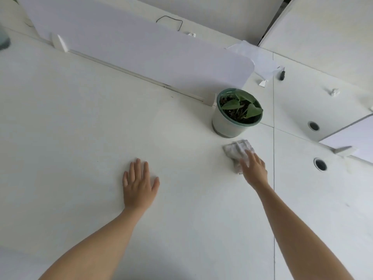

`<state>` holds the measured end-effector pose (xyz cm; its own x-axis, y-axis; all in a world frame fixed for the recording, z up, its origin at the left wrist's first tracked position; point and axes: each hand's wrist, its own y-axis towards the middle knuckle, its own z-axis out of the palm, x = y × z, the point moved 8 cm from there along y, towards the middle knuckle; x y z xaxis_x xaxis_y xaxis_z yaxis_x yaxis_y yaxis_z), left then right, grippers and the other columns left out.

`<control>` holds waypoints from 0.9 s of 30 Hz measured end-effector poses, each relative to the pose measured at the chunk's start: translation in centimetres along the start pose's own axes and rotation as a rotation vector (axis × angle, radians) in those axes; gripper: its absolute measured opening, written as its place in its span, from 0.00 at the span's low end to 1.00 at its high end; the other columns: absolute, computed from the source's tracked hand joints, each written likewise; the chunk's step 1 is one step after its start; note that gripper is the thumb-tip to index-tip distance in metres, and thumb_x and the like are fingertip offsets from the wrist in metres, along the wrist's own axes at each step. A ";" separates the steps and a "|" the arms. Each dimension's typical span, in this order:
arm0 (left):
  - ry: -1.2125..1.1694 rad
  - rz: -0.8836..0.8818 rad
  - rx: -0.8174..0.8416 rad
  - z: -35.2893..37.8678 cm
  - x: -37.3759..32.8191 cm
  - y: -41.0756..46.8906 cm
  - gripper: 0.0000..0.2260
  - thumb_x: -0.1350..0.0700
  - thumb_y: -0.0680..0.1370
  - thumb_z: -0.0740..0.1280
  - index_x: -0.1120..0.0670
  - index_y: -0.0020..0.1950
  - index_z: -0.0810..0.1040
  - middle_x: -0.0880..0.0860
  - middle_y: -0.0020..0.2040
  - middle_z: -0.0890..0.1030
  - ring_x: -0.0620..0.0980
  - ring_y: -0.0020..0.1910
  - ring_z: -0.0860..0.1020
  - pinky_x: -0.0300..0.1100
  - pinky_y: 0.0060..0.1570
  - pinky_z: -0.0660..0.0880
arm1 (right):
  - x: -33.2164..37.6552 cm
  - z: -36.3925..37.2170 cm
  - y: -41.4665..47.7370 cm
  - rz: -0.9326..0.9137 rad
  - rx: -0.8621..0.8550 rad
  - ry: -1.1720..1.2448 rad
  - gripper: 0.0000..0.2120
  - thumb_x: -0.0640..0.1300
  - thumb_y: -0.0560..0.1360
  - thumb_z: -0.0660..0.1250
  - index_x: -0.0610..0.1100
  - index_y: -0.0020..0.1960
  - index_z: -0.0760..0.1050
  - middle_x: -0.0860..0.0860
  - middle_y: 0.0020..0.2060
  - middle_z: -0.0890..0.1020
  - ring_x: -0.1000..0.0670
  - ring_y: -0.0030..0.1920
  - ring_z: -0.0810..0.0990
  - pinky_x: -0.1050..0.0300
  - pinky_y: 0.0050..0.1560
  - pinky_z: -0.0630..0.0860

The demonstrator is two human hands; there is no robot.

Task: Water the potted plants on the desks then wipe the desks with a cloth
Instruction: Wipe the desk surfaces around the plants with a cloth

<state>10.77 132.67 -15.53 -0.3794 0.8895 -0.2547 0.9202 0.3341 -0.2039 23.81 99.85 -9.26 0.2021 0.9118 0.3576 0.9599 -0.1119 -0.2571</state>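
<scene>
Head view first: where is the cloth (pixel 238 153)?

Flat on the white bench (pixel 80 138), just in front of the potted plant (pixel 237 114), near it but apart. The right hand (pixel 254 169) presses its near end, fingers (pixel 249 156) straight and held together on the fabric.

And the other hand?

The left hand (pixel 139 186) lies palm down on bare bench well to the left of the cloth, fingers slightly spread, thumb out, holding nothing.

What hems the cloth in?

The pot stands at the end of the upright divider panel (pixel 141 51). A seam (pixel 273 199) with the next bench runs just right of the right hand. Left of the cloth and toward the person, the surface is broad and open.

Beyond the seam?

Two round cable grommets (pixel 313 126), a small black object (pixel 282 74), a crumpled white scrap (pixel 334 91) and a loose sheet of paper (pixel 256 57). A black cable (pixel 169 19) loops behind the divider.

Any writing?

The picture is too soft to read any.
</scene>
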 end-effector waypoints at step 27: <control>0.063 -0.027 -0.308 0.0 0.3 0.4 0.26 0.45 0.71 0.55 0.57 0.66 0.65 0.63 0.65 0.75 0.57 0.66 0.63 0.52 0.61 0.59 | 18.7 11.1 9.4 -0.301 0.193 -0.253 0.25 0.61 0.78 0.45 0.59 0.74 0.49 0.42 0.76 0.43 0.38 0.75 0.37 0.40 0.74 0.37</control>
<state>11.06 133.09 -15.74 -0.4060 0.8936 -0.1916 0.8996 0.4276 0.0883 34.41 120.22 -15.00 -0.1581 0.9633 0.2170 0.9099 0.2274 -0.3468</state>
